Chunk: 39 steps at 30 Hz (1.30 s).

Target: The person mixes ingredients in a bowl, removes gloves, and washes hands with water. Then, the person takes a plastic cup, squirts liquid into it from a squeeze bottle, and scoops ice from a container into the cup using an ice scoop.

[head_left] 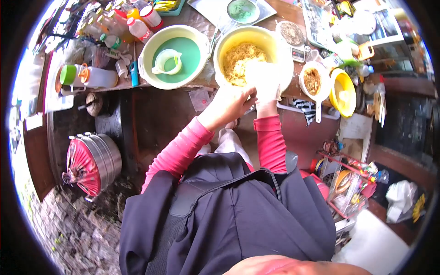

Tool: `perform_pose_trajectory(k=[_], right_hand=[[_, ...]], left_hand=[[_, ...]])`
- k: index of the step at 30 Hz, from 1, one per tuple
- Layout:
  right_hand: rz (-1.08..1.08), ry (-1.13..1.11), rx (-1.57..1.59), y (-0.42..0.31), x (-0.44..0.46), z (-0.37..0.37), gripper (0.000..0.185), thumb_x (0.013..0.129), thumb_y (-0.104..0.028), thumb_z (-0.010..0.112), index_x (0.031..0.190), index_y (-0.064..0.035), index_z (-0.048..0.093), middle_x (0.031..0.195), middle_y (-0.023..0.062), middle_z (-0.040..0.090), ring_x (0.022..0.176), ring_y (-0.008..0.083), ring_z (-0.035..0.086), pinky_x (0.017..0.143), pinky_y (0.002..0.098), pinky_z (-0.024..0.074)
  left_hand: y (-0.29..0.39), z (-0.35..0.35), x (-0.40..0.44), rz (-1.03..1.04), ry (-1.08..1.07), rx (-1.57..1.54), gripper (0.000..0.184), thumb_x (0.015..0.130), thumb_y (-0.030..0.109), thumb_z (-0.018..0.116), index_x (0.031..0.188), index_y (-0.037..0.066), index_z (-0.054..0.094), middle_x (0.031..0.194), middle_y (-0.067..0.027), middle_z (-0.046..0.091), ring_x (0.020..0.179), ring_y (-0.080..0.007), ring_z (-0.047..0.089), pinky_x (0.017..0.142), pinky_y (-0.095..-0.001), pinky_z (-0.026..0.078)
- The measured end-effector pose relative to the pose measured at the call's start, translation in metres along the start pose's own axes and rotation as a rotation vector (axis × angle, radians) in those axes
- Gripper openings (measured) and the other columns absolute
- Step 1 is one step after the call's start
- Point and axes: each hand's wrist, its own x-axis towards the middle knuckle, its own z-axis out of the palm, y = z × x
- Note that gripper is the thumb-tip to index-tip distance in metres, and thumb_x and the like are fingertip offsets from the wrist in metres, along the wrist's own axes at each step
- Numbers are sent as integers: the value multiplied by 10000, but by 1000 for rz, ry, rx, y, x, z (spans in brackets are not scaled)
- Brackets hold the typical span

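My left hand (233, 101) reaches over the front rim of a large cream basin (221, 41). Its fingers are pinched at the cuff of a thin, pale glove (277, 93) on my right wrist. My right hand (265, 78) is over the same basin, washed out by glare, so its fingers cannot be made out. Inside the basin lies a yellowish-brown shredded mass (240, 59). To the left stands a cream basin (143, 64) of green liquid (176, 46), with a white spouted measuring cup (168, 63) in it.
Right of the basins are a white long-handled strainer (319, 103) holding brown shreds and a yellow bowl (339, 107). Several bottles (137, 30) crowd the back left. A green-filled bowl (243, 10) sits behind. Below left stands a metal steamer (103, 160) with a red cloth cover.
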Motion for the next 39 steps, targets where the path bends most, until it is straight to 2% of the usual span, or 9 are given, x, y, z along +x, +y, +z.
perform_pose_trajectory(k=[17,20,22,24,26,29,34,37,39], right_hand=[[511,-155,84,-19,-63,-96,236,746,-227,578,949,-116,623,926,73,614,876,254,582,828,415,416],[492,-487,-127,-29,-89,-119,431,584,-313,713,981,-152,666,1002,56,635,1043,233,547,923,461,339],[1021,-600,428,-24,-94,-120,507,617,-339,742,1022,-54,640,1086,74,618,1061,286,542,935,382,383],[878,-108,56,-41,-118,-103,592,666,-337,731,1125,-2,567,1081,103,613,1035,272,560,904,359,419],[873,-133,-36,-54,-143,-88,547,753,-303,690,1192,-25,517,1062,96,612,971,206,579,868,354,445],[1799,705,1502,-66,-184,-49,329,912,-309,533,1162,-96,548,971,2,578,872,130,539,835,301,457],[2114,573,1448,-44,-209,-64,392,944,-350,458,1252,-112,496,1004,12,552,904,138,530,865,314,439],[2038,903,1469,-31,-230,-71,225,905,-361,545,909,-136,555,866,11,600,766,148,567,712,324,487],[1979,916,1461,-31,-265,-40,218,909,-348,543,967,-137,544,911,16,592,815,153,567,738,320,483]], left_hand=[[40,21,-61,322,-325,-90,162,835,159,594,924,36,538,638,-183,566,606,-361,597,546,-421,468],[32,31,-57,236,-289,-34,168,834,165,597,916,33,533,655,-189,573,610,-365,595,547,-425,459],[11,57,-55,243,-261,-26,178,832,172,596,914,30,527,654,-185,573,616,-369,591,551,-434,453],[-2,84,-57,242,-281,2,186,830,182,596,909,28,527,652,-184,577,622,-372,591,561,-439,455],[-14,108,-67,226,-320,39,195,828,191,597,904,26,526,650,-182,580,628,-376,591,570,-444,458],[-24,144,-75,229,-429,65,214,817,201,584,864,5,511,705,-216,595,676,-386,605,601,-466,468],[-11,183,-83,178,-518,94,225,814,207,591,901,9,528,719,-216,601,694,-389,605,620,-463,472],[10,203,-79,168,-519,57,245,806,204,601,951,14,548,734,-221,604,716,-395,606,637,-463,474],[22,222,-74,148,-557,38,249,791,204,610,954,24,558,723,-221,601,723,-406,602,648,-471,469]])
